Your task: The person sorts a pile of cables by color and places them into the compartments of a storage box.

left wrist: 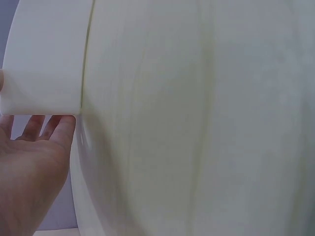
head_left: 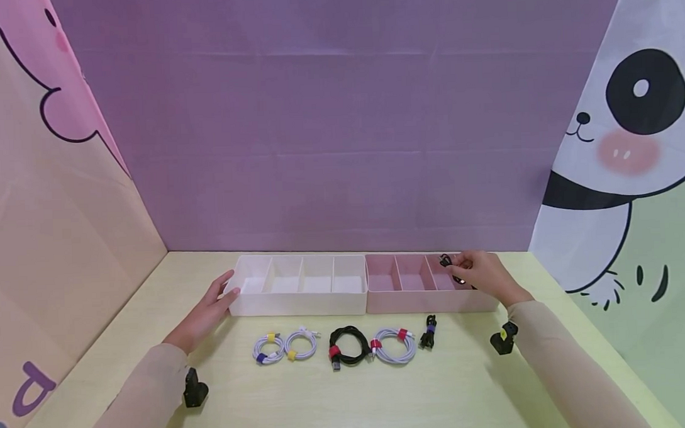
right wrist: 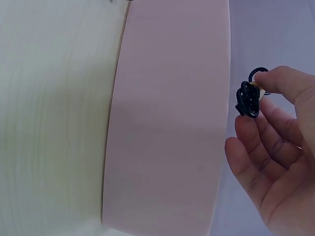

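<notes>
My right hand (head_left: 483, 273) pinches a small bundled black cable (right wrist: 248, 100) between thumb and fingers, over the right end of the pink divided box (head_left: 430, 301). In the right wrist view the cable hangs just past the box's rim, part of it hidden by the thumb. My left hand (head_left: 210, 310) rests against the left end of the white divided box (head_left: 300, 304), its fingers extended along the end wall (left wrist: 42, 59) and the thumb near the front corner. Both boxes stand end to end, with dividers across them.
In front of the boxes lie two small white coiled cables (head_left: 268, 349), a black coiled cable (head_left: 349, 346), a larger white coil (head_left: 395, 346) with red straps, and a black bundle (head_left: 428, 332) with a purple strap. A purple backdrop (head_left: 339, 126) rises behind the table (head_left: 349, 403).
</notes>
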A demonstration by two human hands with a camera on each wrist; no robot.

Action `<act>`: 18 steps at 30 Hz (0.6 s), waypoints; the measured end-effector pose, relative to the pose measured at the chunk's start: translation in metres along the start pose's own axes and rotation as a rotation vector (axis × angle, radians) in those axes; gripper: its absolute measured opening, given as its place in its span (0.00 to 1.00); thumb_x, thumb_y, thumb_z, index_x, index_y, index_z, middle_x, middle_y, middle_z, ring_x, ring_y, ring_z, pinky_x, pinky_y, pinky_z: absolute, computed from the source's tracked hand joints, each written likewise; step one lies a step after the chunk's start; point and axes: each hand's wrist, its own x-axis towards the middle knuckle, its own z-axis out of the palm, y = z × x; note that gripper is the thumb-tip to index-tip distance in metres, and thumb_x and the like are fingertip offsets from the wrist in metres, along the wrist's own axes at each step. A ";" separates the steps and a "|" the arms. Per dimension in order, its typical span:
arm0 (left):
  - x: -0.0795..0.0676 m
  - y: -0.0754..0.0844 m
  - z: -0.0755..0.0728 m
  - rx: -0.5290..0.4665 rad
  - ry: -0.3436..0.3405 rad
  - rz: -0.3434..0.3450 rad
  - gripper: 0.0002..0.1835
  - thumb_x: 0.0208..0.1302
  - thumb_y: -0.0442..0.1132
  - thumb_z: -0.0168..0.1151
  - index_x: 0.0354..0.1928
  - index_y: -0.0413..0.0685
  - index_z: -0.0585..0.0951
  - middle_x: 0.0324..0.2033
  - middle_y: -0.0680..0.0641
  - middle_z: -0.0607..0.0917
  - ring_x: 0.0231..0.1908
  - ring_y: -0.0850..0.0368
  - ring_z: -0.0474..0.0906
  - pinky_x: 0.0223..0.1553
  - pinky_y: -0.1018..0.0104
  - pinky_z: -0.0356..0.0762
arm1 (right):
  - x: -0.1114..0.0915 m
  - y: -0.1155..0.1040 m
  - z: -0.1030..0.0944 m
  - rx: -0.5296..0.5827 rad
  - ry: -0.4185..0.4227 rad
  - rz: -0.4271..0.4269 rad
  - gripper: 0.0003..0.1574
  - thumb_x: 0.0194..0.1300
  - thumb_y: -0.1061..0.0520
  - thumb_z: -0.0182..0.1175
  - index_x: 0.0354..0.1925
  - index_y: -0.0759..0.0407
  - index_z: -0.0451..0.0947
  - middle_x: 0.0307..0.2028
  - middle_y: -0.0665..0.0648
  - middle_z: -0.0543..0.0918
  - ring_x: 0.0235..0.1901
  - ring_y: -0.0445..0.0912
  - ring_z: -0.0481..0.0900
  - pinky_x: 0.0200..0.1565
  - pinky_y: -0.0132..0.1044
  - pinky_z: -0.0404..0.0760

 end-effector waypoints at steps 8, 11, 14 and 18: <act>0.000 0.002 0.000 0.002 0.000 -0.002 0.42 0.79 0.56 0.45 0.80 0.53 0.36 0.76 0.29 0.37 0.74 0.29 0.41 0.71 0.37 0.50 | 0.003 0.005 0.003 0.012 -0.015 0.022 0.12 0.67 0.55 0.65 0.39 0.65 0.84 0.32 0.54 0.86 0.29 0.44 0.79 0.30 0.37 0.81; 0.000 0.002 0.000 0.003 -0.002 -0.006 0.42 0.79 0.57 0.45 0.80 0.54 0.35 0.76 0.29 0.37 0.74 0.29 0.40 0.71 0.37 0.50 | 0.003 0.005 0.002 0.008 -0.015 0.025 0.12 0.67 0.55 0.66 0.38 0.65 0.83 0.31 0.54 0.86 0.28 0.44 0.79 0.30 0.37 0.80; -0.001 0.003 0.001 0.001 0.000 -0.007 0.42 0.79 0.56 0.45 0.80 0.54 0.35 0.76 0.29 0.37 0.74 0.29 0.41 0.71 0.37 0.50 | 0.004 0.006 0.002 0.002 -0.013 0.026 0.11 0.67 0.55 0.66 0.37 0.64 0.83 0.30 0.54 0.86 0.28 0.44 0.79 0.30 0.37 0.79; -0.001 0.003 0.001 0.005 0.000 -0.013 0.42 0.79 0.56 0.45 0.80 0.54 0.35 0.76 0.29 0.36 0.74 0.29 0.39 0.71 0.37 0.49 | 0.004 0.007 0.002 0.001 -0.014 0.030 0.11 0.67 0.55 0.66 0.36 0.64 0.82 0.30 0.54 0.86 0.28 0.44 0.79 0.30 0.38 0.78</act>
